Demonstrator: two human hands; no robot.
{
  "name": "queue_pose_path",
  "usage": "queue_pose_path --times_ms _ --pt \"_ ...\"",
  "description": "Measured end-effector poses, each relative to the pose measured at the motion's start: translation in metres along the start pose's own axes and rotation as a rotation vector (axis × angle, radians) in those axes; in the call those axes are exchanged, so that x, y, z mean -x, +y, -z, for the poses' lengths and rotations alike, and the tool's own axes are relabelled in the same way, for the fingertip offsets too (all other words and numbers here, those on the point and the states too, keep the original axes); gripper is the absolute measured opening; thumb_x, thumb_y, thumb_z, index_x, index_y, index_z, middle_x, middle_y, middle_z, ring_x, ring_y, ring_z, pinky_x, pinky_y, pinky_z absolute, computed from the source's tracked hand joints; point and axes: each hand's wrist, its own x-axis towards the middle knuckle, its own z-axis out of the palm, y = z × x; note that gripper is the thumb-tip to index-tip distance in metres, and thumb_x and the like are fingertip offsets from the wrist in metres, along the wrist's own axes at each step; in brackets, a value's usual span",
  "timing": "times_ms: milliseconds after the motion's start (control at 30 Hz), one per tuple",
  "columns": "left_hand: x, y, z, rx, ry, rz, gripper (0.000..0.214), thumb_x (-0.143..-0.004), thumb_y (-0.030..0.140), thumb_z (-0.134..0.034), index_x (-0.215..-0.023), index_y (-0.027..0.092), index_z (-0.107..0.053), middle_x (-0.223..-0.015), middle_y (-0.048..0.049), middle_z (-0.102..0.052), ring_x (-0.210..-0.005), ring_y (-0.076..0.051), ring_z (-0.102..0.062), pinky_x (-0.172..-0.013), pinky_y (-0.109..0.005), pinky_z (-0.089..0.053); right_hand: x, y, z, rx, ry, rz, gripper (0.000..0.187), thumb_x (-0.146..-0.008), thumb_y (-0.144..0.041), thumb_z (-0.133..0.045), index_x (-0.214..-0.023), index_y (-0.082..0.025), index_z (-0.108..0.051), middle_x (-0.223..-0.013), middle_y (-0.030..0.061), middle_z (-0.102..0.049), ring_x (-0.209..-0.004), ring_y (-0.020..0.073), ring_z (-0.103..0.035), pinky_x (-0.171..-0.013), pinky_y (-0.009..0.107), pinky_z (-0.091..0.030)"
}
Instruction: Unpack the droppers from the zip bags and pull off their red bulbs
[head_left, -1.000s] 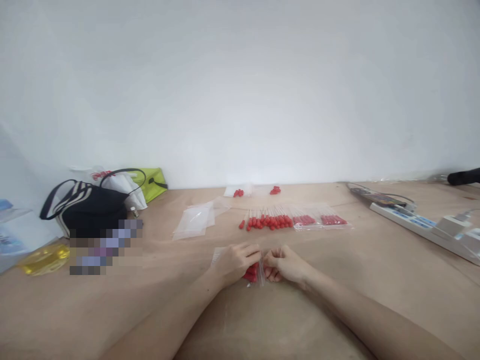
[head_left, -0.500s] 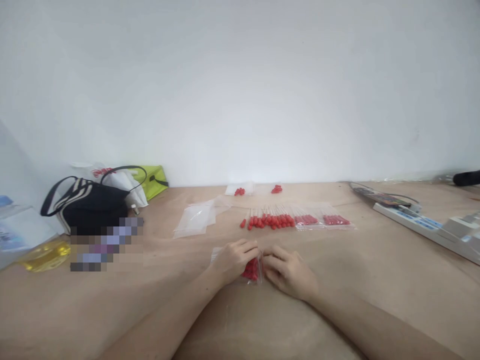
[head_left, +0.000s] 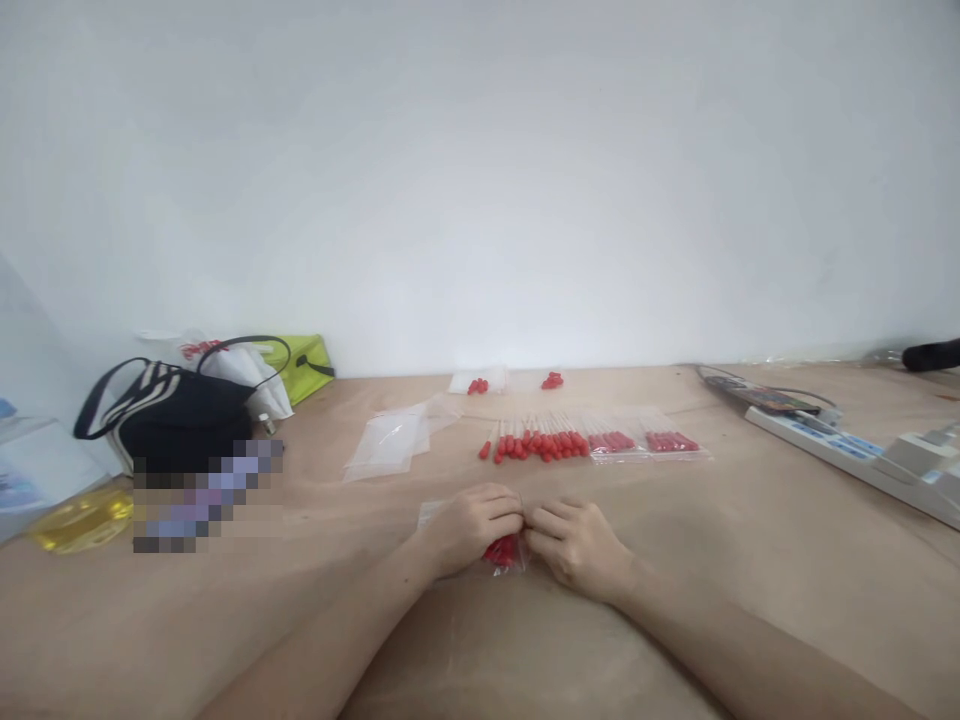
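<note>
Two bare hands are meeting over a clear bag (head_left: pixel 508 566) of red-tipped pieces, which is lying on the near middle of the brown table (head_left: pixel 757 560). The left hand (head_left: pixel 474 525) is resting across the bag, covering much of it, its fingers curving close together; their undersides are staying out of sight, so I cannot tell whether they are gripping. The right hand (head_left: pixel 579 552) is touching the bag's right edge with its fingers bending together; I cannot tell whether they are pinching the plastic.

Just beyond the hands, loose red-tipped sticks (head_left: pixel 541 443) are lying in a row, with two filled bags (head_left: pixel 670 441) lying flat to their right. Flat clear bags (head_left: pixel 386 440) are overlapping to their left. Farther off, two small red clusters (head_left: pixel 552 381) are lying near the wall (head_left: pixel 510 200). A black bag (head_left: pixel 187 425) is slumping at far left; a white power strip (head_left: pixel 814 440) is stretching along the right.
</note>
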Motion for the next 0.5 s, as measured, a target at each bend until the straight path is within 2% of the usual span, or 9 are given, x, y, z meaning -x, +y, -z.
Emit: queue_pose_path --times_ms 200,400,500 --pt "-0.0011 0.0001 -0.0006 -0.028 -0.065 -0.068 0.027 -0.089 0.015 -0.034 -0.075 0.016 -0.057 -0.086 -0.0033 -0.064 -0.094 -0.014 -0.055 -0.086 -0.027 -0.044 -0.0002 0.0003 0.0017 -0.037 -0.019 0.021 0.033 -0.087 -0.012 -0.026 -0.065 -0.017 -0.050 -0.065 -0.0001 -0.053 -0.061 0.0110 -0.044 -0.052 0.026 -0.024" --pt "-0.0053 0.0022 0.0028 -0.025 -0.033 -0.148 0.030 -0.089 0.014 -0.034 -0.065 0.015 -0.053 -0.073 -0.0031 -0.062 -0.082 -0.012 -0.057 -0.083 -0.026 -0.045 0.0005 0.0060 0.0016 -0.078 -0.096 0.123 0.029 -0.087 -0.012 -0.031 -0.066 -0.017 -0.050 -0.065 -0.0010 -0.055 -0.063 0.0111 -0.046 -0.053 0.026 -0.026" --pt "-0.0037 -0.0003 0.0064 -0.002 -0.018 -0.125 0.030 -0.089 0.014 -0.035 -0.064 0.014 -0.052 -0.070 -0.0029 -0.061 -0.080 -0.012 -0.057 -0.084 -0.025 -0.045 0.0008 0.0097 0.0053 -0.160 -0.167 0.113 0.027 -0.086 -0.011 -0.032 -0.067 -0.017 -0.050 -0.070 0.0001 -0.058 -0.067 0.0116 -0.047 -0.057 0.025 -0.030"
